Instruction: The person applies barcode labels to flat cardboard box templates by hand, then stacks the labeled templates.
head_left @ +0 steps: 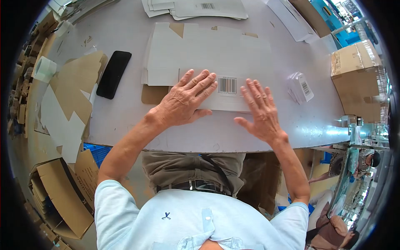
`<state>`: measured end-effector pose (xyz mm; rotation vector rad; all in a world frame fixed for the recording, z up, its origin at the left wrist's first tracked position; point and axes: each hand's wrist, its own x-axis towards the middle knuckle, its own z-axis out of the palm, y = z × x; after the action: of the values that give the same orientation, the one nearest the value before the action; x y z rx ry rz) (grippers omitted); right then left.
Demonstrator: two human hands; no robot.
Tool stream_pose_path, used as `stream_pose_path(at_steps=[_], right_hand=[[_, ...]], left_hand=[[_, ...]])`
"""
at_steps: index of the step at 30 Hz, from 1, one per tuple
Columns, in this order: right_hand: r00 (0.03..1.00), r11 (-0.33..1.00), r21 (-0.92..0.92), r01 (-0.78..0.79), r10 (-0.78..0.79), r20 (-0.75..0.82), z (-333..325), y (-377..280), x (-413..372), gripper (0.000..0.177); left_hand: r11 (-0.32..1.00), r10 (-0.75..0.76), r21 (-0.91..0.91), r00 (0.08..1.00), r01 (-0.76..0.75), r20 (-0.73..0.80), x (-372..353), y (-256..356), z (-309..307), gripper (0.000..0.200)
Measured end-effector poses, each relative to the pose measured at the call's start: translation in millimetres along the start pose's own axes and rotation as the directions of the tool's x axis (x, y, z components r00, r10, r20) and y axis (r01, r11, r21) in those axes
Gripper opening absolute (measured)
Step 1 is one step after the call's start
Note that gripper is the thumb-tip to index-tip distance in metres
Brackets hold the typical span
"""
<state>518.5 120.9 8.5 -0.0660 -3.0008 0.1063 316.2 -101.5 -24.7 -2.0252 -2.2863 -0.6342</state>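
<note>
A flat white carton blank (200, 50) lies on the table in front of me, on top of other blanks whose edges show at its left. A white barcode label (227, 85) sits on its near flap, between my two hands. My left hand (188, 98) rests flat on the flap left of the label, fingers stretched out. My right hand (261, 109) is to the label's right, its fingertips at the flap and its fingers spread. Neither hand holds anything. A small fanned stack of barcode labels (301, 88) lies right of my right hand.
A black phone (113, 75) and cardboard scraps (75, 89) lie at the left, with a tape roll (44, 69) beyond. More white blanks (208, 9) are stacked at the back. A brown box (358, 79) stands at the right edge. Other people appear at lower right.
</note>
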Motion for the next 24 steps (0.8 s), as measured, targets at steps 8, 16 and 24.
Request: stream_pose_path(at_steps=[8,16,24], right_hand=[[0.995,0.987,-0.133,-0.09,0.085,-0.045,-21.8,42.8,-22.5,0.063],[0.957,0.978,0.151,-0.145,0.177,-0.229,-39.6,88.8,112.6,0.05],[0.986,0.983,-0.08,-0.162,0.158,-0.061,-24.9,100.2,184.3,0.052]], left_hand=[[0.978,0.089,-0.181,0.992,-0.104,-0.084,-6.4,-16.5,-2.7,0.058],[0.974,0.077,-0.204,0.991,-0.098,-0.11,-7.2,-17.5,-0.6,0.057],[0.972,0.056,-0.219,0.989,-0.084,-0.134,-8.3,-19.3,0.4,0.057]])
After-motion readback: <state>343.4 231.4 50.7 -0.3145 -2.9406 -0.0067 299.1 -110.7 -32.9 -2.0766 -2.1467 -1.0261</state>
